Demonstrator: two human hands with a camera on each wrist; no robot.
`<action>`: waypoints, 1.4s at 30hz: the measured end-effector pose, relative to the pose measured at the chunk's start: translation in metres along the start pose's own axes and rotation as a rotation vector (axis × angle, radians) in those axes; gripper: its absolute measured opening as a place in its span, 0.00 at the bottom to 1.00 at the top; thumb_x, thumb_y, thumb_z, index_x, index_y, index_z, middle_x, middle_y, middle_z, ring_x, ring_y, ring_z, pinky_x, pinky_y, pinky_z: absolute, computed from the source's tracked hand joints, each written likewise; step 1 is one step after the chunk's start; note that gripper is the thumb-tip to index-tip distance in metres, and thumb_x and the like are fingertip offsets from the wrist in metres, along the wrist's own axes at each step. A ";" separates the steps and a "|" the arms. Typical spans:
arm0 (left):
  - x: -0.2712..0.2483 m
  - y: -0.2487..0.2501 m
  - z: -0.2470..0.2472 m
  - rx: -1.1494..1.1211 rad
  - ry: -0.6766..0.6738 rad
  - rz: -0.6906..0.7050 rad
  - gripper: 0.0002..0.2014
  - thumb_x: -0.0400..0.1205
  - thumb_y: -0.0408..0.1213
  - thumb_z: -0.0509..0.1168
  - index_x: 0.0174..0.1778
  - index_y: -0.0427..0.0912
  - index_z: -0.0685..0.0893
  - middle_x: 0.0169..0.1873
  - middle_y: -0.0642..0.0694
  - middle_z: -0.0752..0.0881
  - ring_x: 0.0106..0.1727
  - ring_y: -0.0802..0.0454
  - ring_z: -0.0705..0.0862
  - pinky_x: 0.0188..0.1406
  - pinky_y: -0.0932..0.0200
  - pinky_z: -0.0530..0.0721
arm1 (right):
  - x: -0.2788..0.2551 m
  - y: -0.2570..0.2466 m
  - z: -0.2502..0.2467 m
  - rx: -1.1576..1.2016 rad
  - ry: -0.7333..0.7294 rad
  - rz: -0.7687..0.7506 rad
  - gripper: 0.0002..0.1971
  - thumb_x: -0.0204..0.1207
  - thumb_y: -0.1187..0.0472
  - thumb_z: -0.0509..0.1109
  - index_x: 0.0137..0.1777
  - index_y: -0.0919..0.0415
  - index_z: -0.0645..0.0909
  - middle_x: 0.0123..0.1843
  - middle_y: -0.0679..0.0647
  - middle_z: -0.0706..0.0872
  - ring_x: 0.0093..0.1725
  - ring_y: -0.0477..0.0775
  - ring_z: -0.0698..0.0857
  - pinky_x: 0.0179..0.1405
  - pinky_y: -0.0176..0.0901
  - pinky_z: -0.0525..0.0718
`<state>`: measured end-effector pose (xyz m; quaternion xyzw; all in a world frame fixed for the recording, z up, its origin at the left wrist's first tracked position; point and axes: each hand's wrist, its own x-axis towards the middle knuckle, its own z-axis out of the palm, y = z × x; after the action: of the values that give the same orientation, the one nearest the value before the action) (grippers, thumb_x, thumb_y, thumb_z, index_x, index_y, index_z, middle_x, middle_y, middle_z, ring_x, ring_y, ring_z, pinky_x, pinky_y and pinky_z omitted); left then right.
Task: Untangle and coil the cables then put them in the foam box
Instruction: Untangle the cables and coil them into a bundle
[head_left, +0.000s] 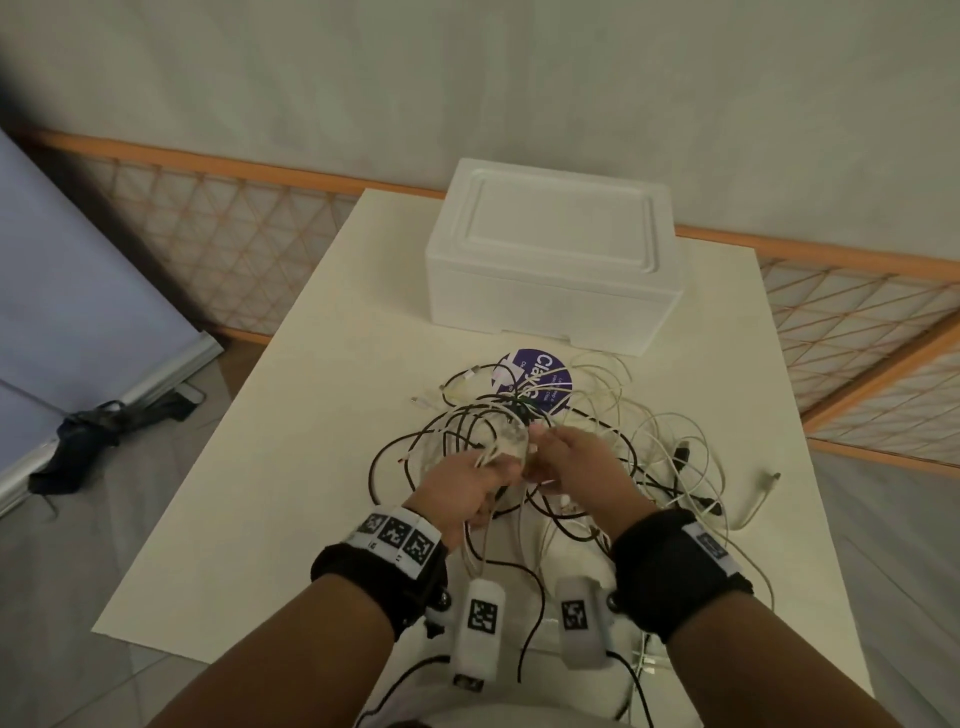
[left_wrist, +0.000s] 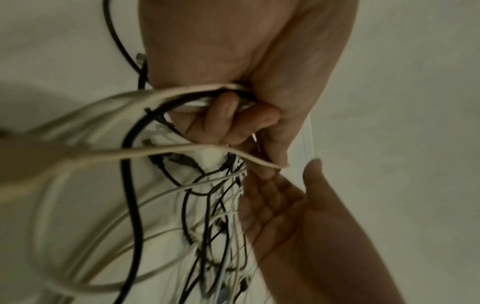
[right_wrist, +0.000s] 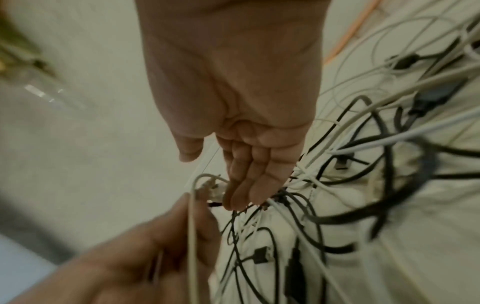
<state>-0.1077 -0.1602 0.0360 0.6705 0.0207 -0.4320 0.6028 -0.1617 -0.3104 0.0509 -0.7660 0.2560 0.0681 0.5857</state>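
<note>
A tangle of white and black cables (head_left: 660, 457) lies on the white table (head_left: 249, 499), in front of the white foam box (head_left: 550, 260), whose lid is on. My left hand (head_left: 483, 478) grips a bundle of white cable loops lifted from the heap; in the left wrist view its fingers (left_wrist: 223, 117) curl round white and black strands. My right hand (head_left: 561, 452) is right beside it with straight fingers, and its fingertips (right_wrist: 241, 199) touch the cables at the knot. The loops of cable (right_wrist: 363, 185) spread out to the right.
A round purple label (head_left: 535, 382) lies under the cables near the box. A loose white plug end (head_left: 766, 486) trails to the right. An orange-framed lattice (head_left: 234, 239) runs behind the table, and a pale blue panel (head_left: 78, 291) leans at the left.
</note>
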 end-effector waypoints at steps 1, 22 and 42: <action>-0.001 -0.003 0.003 0.051 -0.040 -0.004 0.08 0.82 0.35 0.66 0.36 0.44 0.82 0.24 0.45 0.72 0.18 0.57 0.62 0.18 0.65 0.59 | 0.005 -0.004 0.000 0.050 0.003 0.025 0.15 0.81 0.52 0.66 0.52 0.65 0.84 0.44 0.64 0.90 0.40 0.57 0.89 0.46 0.55 0.89; 0.027 0.020 0.005 -0.460 0.070 -0.224 0.17 0.88 0.42 0.56 0.38 0.40 0.82 0.23 0.53 0.77 0.13 0.62 0.62 0.11 0.70 0.58 | -0.012 -0.011 -0.010 -0.473 -0.194 -0.130 0.06 0.78 0.59 0.68 0.51 0.52 0.86 0.35 0.45 0.85 0.30 0.36 0.79 0.35 0.25 0.76; 0.024 0.018 -0.018 -0.450 0.171 -0.097 0.10 0.86 0.38 0.61 0.41 0.41 0.84 0.33 0.51 0.88 0.14 0.62 0.61 0.11 0.69 0.59 | -0.021 -0.002 -0.033 -0.997 -0.238 -0.150 0.15 0.77 0.55 0.65 0.62 0.49 0.84 0.59 0.50 0.84 0.61 0.52 0.82 0.61 0.43 0.77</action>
<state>-0.0729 -0.1620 0.0336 0.5518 0.1992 -0.3866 0.7116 -0.1852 -0.3341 0.0712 -0.9551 0.0685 0.2266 0.1781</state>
